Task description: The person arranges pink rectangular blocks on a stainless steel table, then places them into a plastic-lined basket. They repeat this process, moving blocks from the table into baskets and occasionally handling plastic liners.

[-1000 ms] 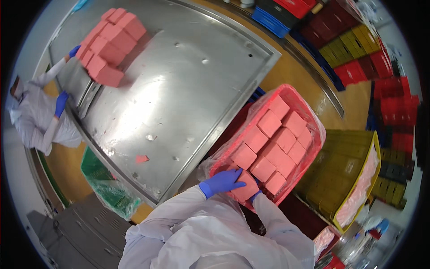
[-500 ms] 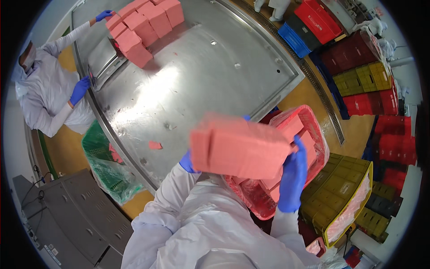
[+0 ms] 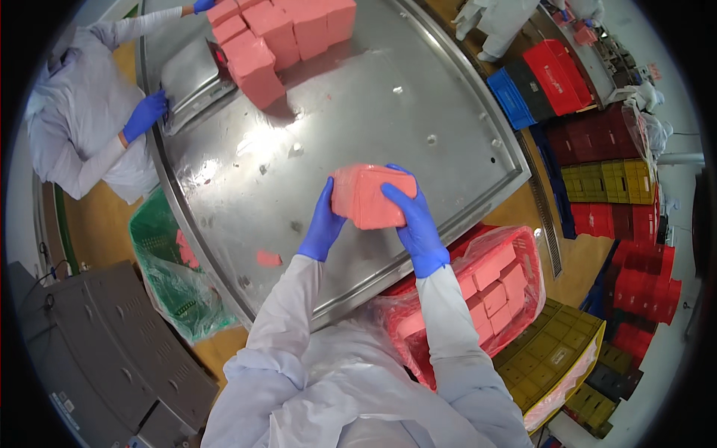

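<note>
Between my two blue-gloved hands I hold a stack of pink blocks (image 3: 367, 200) over the steel table (image 3: 358, 127). My left hand (image 3: 323, 224) presses on its left end. My right hand (image 3: 416, 220) grips the right end, its thumb across the near face. Below my right forearm stands a red crate (image 3: 538, 287) lined with clear plastic, with several more pink blocks (image 3: 489, 299) packed in it. A small pink scrap (image 3: 269, 258) lies on the table near my left forearm. I cannot make out what the blocks are made of.
At the table's far left, a co-worker's hand (image 3: 146, 116) touches a steel scale (image 3: 196, 78) beside piled pink blocks (image 3: 291, 33). A green crate (image 3: 153, 239) stands left of the table, a yellow crate (image 3: 553, 343) at the right. Stacked crates (image 3: 605, 142) line the right side.
My hands have carried the pink blocks from above the red crate, forward and left, to over the table. The view has shifted, and the red crate's packed blocks show more fully.
</note>
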Tool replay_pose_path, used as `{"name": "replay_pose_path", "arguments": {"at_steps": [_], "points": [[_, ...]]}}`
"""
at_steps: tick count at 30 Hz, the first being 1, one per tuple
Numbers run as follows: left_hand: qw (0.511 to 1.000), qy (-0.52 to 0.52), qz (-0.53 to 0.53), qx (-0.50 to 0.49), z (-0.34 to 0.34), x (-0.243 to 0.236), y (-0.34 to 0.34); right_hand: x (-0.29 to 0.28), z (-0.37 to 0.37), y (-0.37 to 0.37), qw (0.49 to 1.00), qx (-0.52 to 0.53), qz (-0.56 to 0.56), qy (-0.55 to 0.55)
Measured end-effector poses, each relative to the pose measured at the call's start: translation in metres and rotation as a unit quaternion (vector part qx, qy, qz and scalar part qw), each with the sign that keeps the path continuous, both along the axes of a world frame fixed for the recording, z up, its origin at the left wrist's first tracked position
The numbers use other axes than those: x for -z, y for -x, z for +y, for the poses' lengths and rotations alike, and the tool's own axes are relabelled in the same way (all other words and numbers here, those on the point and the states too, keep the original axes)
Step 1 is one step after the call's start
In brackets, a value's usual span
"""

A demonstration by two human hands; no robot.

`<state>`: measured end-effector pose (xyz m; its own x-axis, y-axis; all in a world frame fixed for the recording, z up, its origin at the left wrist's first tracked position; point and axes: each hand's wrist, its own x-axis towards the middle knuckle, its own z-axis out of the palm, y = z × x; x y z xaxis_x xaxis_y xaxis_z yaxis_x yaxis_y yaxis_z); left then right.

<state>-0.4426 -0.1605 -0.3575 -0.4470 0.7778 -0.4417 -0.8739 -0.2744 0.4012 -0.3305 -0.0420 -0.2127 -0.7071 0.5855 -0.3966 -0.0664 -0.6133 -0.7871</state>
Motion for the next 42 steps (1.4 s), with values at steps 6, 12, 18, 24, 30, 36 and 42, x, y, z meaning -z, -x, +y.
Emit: {"name": "replay_pose_path", "arguments": {"at_steps": [6,12,18,24,30,36,42], "points": [[0.961,0.131,0.226,0.089,-0.010,0.022,0.009,0.069,-0.006,0.040,0.987,0.032,-0.124,-0.101],[0.946,0.148,0.260,0.126,-0.033,0.014,0.009,0.091,-0.007,0.032,0.981,-0.009,-0.119,-0.152],[0.916,0.171,0.340,0.127,0.008,-0.031,0.007,0.237,-0.013,0.000,0.995,0.094,-0.040,-0.011],[0.894,0.150,0.402,0.129,0.006,0.012,0.127,0.222,0.004,0.121,0.976,0.180,0.082,0.089],[0.446,0.515,0.658,0.320,-0.061,0.010,0.161,0.203,0.082,0.282,0.976,0.069,0.108,0.175],[0.379,0.525,0.672,0.360,-0.049,0.009,0.155,0.195,0.118,0.384,0.990,0.053,0.098,0.089],[0.396,0.543,0.666,0.323,-0.074,0.018,0.156,0.160,0.041,0.247,0.996,-0.010,-0.025,-0.087]]}}
